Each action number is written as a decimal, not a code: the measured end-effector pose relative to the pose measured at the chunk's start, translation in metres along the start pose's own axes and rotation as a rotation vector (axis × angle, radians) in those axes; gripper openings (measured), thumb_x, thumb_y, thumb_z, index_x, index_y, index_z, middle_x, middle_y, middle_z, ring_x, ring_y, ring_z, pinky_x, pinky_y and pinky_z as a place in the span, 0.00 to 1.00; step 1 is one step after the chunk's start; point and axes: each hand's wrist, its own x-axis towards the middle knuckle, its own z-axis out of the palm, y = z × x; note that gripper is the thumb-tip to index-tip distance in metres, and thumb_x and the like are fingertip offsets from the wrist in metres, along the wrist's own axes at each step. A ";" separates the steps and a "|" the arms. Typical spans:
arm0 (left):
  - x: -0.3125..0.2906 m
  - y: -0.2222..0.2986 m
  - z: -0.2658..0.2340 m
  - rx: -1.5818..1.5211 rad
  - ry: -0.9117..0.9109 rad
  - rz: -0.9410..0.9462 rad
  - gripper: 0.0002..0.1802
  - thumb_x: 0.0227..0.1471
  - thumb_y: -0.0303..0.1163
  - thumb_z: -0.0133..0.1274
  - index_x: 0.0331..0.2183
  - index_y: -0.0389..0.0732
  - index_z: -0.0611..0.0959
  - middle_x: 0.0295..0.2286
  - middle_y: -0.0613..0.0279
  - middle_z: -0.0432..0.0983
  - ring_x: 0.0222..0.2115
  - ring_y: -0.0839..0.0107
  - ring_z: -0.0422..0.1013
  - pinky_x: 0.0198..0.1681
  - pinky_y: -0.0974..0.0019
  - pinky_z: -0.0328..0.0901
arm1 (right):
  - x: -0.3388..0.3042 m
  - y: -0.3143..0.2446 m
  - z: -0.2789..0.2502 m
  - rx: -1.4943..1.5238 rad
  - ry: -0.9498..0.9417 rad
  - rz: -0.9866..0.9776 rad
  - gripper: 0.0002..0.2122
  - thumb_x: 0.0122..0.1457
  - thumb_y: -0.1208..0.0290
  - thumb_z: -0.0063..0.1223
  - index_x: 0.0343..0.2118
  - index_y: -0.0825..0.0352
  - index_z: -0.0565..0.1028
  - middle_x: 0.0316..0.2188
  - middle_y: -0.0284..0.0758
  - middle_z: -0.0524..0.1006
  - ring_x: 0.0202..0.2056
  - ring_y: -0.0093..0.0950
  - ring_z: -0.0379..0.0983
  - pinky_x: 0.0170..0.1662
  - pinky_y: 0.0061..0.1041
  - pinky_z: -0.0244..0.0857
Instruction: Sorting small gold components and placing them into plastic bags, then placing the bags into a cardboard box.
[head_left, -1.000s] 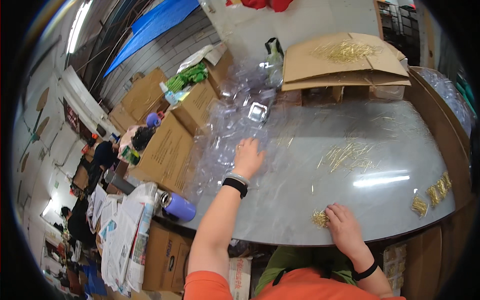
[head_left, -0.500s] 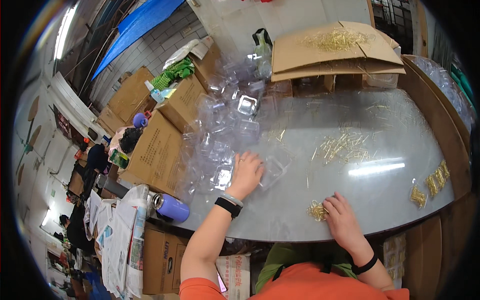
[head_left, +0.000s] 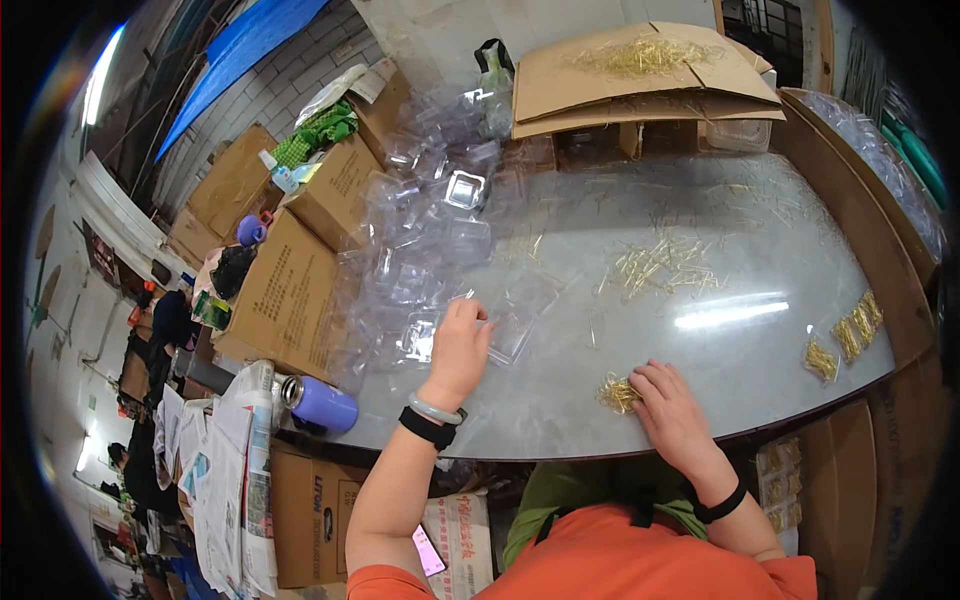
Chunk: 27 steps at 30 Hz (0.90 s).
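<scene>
My left hand [head_left: 459, 347] is at the near right edge of a heap of clear plastic boxes [head_left: 430, 240]. Its fingers are curled together, with a glint of clear plastic at the tips; the exact hold is partly hidden. Just right of it, a clear plastic box [head_left: 514, 335] lies on the grey table [head_left: 540, 415]. Near the front edge, my right hand [head_left: 676, 412] has its fingers closed against a small bunch of gold wire pins [head_left: 616, 394]. Loose gold wire pins [head_left: 660, 268] are scattered farther back on the table.
Several gold pin bundles [head_left: 853, 333] lie at the right, by a cardboard wall [head_left: 870, 220]. A cardboard sheet [head_left: 560, 95] at the back bears more pins. On the left stand a purple bottle [head_left: 322, 403], a large carton [head_left: 285, 290] and stacked newspapers [head_left: 225, 480]. People are in the far left background.
My left hand has gone from lying spread over the boxes to curled fingers. My right hand stays at the gold pins. The whole view has shifted slightly.
</scene>
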 end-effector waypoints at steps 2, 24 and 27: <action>-0.006 -0.003 -0.003 -0.042 -0.025 -0.029 0.09 0.52 0.26 0.60 0.35 0.36 0.77 0.29 0.54 0.75 0.27 0.60 0.73 0.32 0.60 0.67 | -0.001 0.000 -0.001 -0.002 -0.003 0.003 0.17 0.61 0.73 0.56 0.53 0.68 0.71 0.53 0.41 0.71 0.60 0.46 0.65 0.65 0.45 0.58; -0.209 0.080 0.023 -1.218 -0.782 -1.077 0.19 0.62 0.23 0.47 0.54 0.31 0.74 0.41 0.54 0.75 0.34 0.64 0.79 0.34 0.65 0.75 | 0.002 0.001 -0.003 0.077 -0.078 -0.062 0.18 0.57 0.76 0.59 0.51 0.66 0.73 0.50 0.39 0.74 0.59 0.43 0.67 0.65 0.44 0.60; -0.225 0.075 0.063 -1.405 -0.707 -1.250 0.19 0.65 0.25 0.43 0.54 0.25 0.72 0.46 0.49 0.73 0.40 0.55 0.79 0.43 0.56 0.76 | 0.001 -0.002 -0.006 0.084 -0.133 -0.092 0.18 0.56 0.76 0.59 0.51 0.66 0.73 0.50 0.39 0.74 0.59 0.43 0.67 0.65 0.44 0.60</action>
